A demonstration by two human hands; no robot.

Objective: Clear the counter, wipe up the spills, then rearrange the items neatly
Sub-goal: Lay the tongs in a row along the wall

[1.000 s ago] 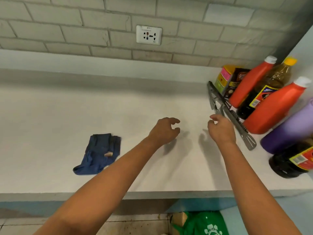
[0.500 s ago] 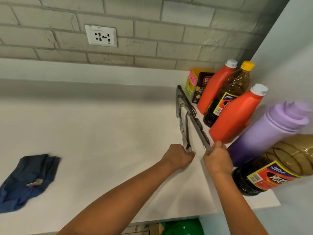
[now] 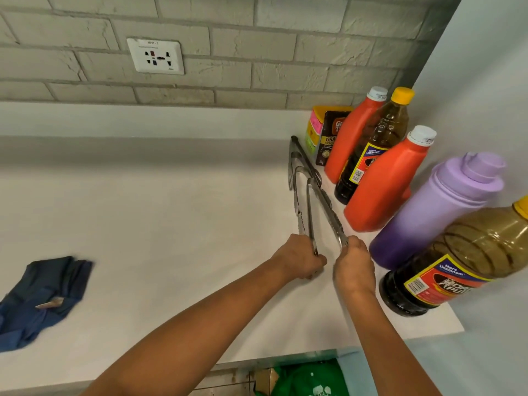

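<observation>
**Counter rearrangement: both hands closed on the tongs**

Counter (image 3: 171, 224), white and mostly bare, extends far to the left of both hands and carries no visible spill. A row of bottles lines the wall just right of the right hand: a dark sauce bottle (image 3: 454, 270) nearest, a purple flask (image 3: 434, 212) beyond it, then an orange bottle (image 3: 385, 184), a yellow-capped oil bottle (image 3: 377, 144) and a second orange bottle (image 3: 354, 132), with small boxes (image 3: 323, 132) at the far end. A blue cloth (image 3: 43, 298) lies crumpled well to the left of the left hand. Two metal tongs (image 3: 311, 195) lie beyond the hands, parallel to the bottle row. The left hand (image 3: 300, 258) is curled shut on the near end of one arm; the right hand (image 3: 354, 264) is closed on the near end of the other. The step in hand appears to be the rearranging stage. The next move probably calls for aligning the tongs beside the bottles without toppling the leaning bottles.
</observation>
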